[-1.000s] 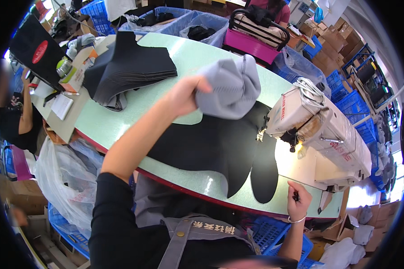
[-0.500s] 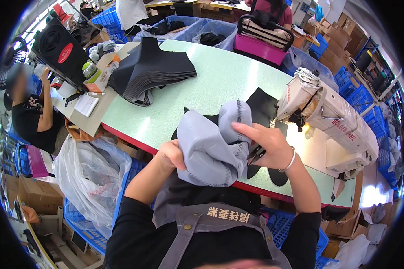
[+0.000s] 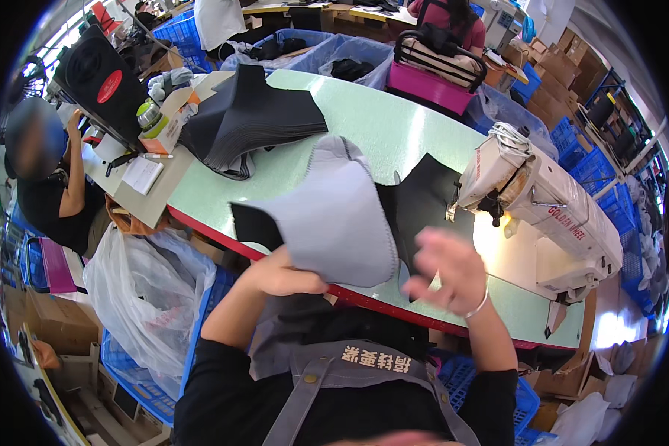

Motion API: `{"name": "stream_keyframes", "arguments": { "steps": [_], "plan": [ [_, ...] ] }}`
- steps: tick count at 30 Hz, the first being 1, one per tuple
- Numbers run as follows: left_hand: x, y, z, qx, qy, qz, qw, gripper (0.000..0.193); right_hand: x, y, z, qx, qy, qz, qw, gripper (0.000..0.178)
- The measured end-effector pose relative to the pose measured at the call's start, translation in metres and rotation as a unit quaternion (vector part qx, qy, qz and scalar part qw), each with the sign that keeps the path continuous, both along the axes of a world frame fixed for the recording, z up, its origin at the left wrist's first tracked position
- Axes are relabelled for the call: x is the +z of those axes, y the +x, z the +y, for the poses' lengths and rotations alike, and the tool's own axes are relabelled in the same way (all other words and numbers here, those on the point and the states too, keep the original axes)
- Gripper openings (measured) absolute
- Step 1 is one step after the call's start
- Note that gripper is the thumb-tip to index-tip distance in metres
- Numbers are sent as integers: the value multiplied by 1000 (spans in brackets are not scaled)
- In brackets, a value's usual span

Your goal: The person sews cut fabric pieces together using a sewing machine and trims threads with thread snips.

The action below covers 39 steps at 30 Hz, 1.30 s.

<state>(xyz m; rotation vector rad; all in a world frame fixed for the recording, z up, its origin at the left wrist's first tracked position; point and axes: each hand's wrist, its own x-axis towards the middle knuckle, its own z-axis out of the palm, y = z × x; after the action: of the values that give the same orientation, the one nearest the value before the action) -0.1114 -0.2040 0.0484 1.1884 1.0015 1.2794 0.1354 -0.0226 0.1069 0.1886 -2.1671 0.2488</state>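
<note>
Grey sewn piece (image 3: 338, 219) above bench's (image 3: 405, 123) near edge, long axis pointing away from body; left grip (image 3: 284, 276) pinches near-left edge; right grip (image 3: 451, 271) apart rightward, blurred, cannot tell if closed.

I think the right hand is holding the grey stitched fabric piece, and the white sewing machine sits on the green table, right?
Not quite: in the head view, the left hand holds the grey stitched fabric piece. The rest is right.
</note>
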Motion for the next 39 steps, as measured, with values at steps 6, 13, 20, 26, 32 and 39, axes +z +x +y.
{"name": "stream_keyframes", "arguments": {
  "steps": [6,13,20,26,32,39],
  "plan": [
    [-33,49,35,-22,9,-289,957,70,-14,-2,-20,-1,161,-31,987,26],
    [-21,59,86,145,74,122,979,65,-80,-25,-90,174,31,-125,976,24],
    [-16,71,94,209,133,424,871,59,-106,-21,-90,170,-142,-139,965,33],
    [-16,77,84,212,158,533,804,55,-49,12,-66,234,-169,-301,909,41],
    [-16,91,75,196,170,601,756,51,14,38,-51,-60,-295,-139,943,51],
    [-12,100,69,171,191,583,771,45,17,15,-46,-100,-46,28,994,43]
  ]
}}
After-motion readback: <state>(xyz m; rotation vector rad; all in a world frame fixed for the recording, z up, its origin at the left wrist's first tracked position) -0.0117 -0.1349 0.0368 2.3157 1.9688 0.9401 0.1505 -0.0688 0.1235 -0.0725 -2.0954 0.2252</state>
